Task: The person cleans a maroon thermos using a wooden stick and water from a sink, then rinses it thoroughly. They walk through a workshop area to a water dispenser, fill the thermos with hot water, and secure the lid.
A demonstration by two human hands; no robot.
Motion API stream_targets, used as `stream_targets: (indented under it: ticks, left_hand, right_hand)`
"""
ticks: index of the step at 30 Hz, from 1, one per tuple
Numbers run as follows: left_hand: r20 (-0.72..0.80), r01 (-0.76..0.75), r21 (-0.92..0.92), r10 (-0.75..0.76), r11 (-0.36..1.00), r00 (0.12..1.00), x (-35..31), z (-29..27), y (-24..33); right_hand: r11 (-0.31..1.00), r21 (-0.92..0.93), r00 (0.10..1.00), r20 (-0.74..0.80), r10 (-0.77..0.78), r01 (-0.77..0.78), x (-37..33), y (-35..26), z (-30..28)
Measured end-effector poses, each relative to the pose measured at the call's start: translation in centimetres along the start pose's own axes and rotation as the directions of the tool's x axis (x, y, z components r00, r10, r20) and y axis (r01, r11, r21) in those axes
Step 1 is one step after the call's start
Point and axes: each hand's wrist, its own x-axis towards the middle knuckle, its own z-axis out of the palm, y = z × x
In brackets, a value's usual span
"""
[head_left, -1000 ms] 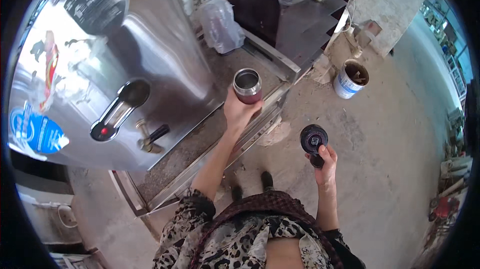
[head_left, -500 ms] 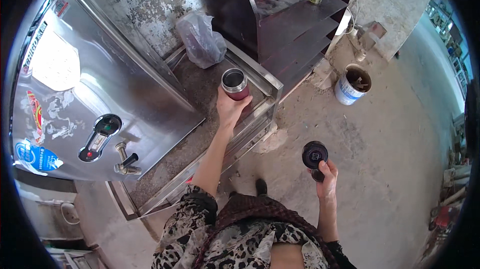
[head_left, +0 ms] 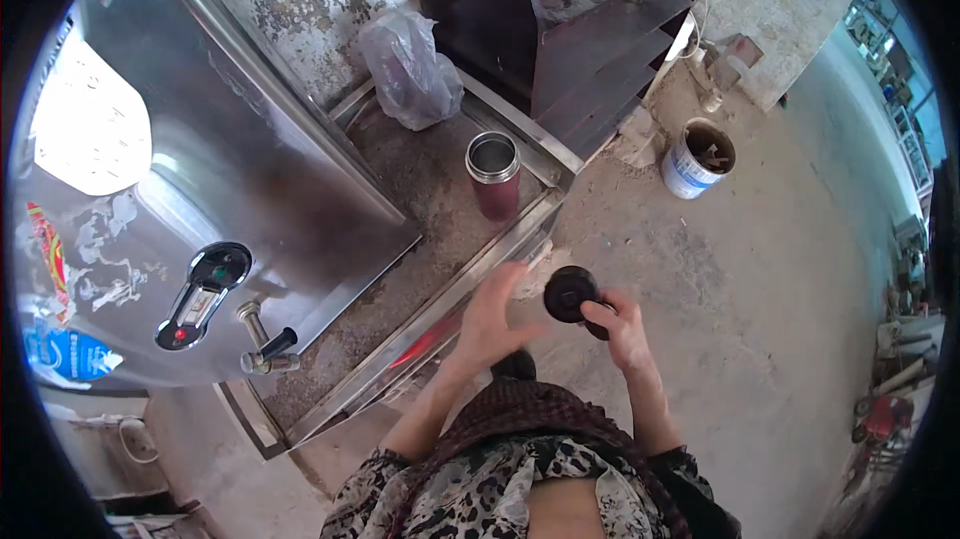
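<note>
A dark red thermos (head_left: 497, 194) stands upright and uncapped on the metal-framed ledge, its steel mouth facing up. My left hand (head_left: 495, 322) is off it, fingers spread and slightly blurred, between the ledge and the lid. Nothing shows in that hand. The black lid (head_left: 571, 295) is in my right hand (head_left: 622, 327), whose thumb and fingers pinch it at its right side. A small gap separates my left fingers from the lid.
Left of the thermos is a steel water boiler (head_left: 290, 139) with a tap (head_left: 268, 339) over the ledge. A plastic bag (head_left: 410, 69) lies behind the thermos. Dark shelves (head_left: 600, 59) rise at the back, and a white bucket (head_left: 690, 174) with scraps sits on the floor.
My left hand has let go of the thermos, now standing on the ledge, and come back toward the lid. My right hand has brought the lid leftward and slightly up.
</note>
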Motion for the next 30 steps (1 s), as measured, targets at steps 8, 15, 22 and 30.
stream_targets:
  ticks: [8, 15, 22, 30]
  left_hand:
    - [0.023, -0.004, 0.114, 0.002, 0.993, 1.000, -2.3, -1.8, -0.1]
    - [-0.019, -0.024, 0.253, 0.030, 0.967, 0.999, -2.9, -1.7, 0.2]
    - [-0.271, 0.132, 0.130, -0.093, 0.983, 0.958, -2.1, -0.3, 1.0]
    - [-0.362, 0.319, -0.220, -0.381, 0.922, 0.851, -4.1, 1.8, 1.4]
  right_hand:
    - [0.961, -0.277, 0.986, 0.161, 0.048, -0.002, 0.9, -0.5, 4.5]
    - [0.923, -0.375, 0.955, 0.294, 0.025, 0.091, 1.5, 0.5, 5.0]
    - [0.961, 0.132, 0.868, 0.471, 0.157, -0.245, 3.4, 2.3, 2.1]
    - [0.815, 0.380, 0.801, 0.577, 0.161, -0.438, 5.2, 1.4, -3.1]
